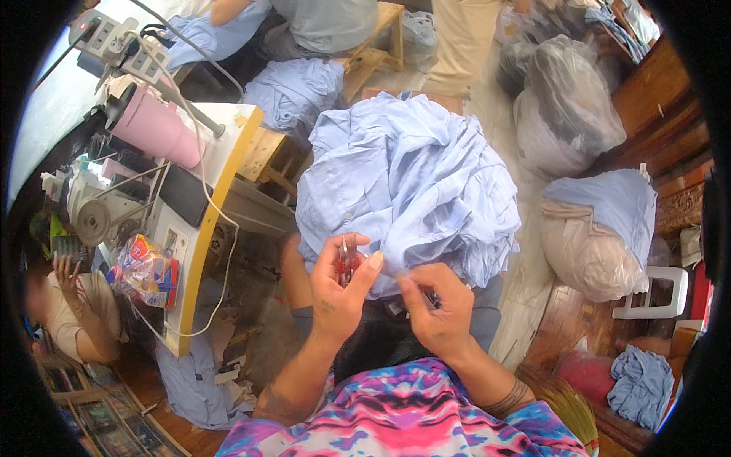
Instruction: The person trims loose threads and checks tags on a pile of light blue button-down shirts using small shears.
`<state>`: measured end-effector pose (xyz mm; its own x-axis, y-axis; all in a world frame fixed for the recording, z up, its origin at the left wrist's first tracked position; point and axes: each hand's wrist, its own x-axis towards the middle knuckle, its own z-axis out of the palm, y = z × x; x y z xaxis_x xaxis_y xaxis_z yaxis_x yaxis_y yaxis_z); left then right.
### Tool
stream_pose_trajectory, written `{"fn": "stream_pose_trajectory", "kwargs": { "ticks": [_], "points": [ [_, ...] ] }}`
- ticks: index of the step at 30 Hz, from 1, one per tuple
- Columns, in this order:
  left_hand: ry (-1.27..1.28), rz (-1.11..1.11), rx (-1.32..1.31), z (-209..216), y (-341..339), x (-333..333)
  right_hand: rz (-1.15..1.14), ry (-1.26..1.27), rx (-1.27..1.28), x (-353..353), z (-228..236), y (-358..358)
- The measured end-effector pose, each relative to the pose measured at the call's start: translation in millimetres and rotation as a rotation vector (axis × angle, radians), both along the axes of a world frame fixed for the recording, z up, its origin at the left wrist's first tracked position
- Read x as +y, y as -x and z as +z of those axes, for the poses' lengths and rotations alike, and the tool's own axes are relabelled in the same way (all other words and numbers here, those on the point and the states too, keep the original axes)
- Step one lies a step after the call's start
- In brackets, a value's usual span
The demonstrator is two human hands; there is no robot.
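A large heap of light blue cloth (pixel 403 175) is piled in front of me, over my lap. My left hand (pixel 335 293) is closed around small thread snips (pixel 348 263) with metal blades and red parts, pointing up from between the fingers. Close to its right, my right hand (pixel 440 308) is closed in a pinch at the near edge of the heap. Thumb and forefinger meet there at what looks like the cloth's edge; any thread between them is too fine to make out.
On the left, a table (pixel 199 263) with a yellow edge carries a pink tumbler (pixel 156 126), a dark phone (pixel 183 196), a sewing machine (pixel 95 217) and a plastic packet (pixel 145 274). Stuffed bags (pixel 567 107) and a white stool (pixel 661 293) are at right. Other people sit nearby.
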<state>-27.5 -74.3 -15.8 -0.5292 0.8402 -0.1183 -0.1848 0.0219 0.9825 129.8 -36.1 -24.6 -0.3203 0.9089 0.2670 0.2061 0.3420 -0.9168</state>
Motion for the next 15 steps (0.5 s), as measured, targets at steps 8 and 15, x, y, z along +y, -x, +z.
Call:
{"fn": "stream_pose_trajectory", "kwargs": {
  "ticks": [8,15],
  "points": [
    [0.188,-0.437,0.373,21.6,18.2,26.5,0.077,-0.032,-0.018,-0.4,-18.0,-5.5],
    [-0.067,-0.177,0.226,84.0,42.1,48.7,-0.276,0.433,-0.054,22.4,-45.8,-13.6]
  ]
}}
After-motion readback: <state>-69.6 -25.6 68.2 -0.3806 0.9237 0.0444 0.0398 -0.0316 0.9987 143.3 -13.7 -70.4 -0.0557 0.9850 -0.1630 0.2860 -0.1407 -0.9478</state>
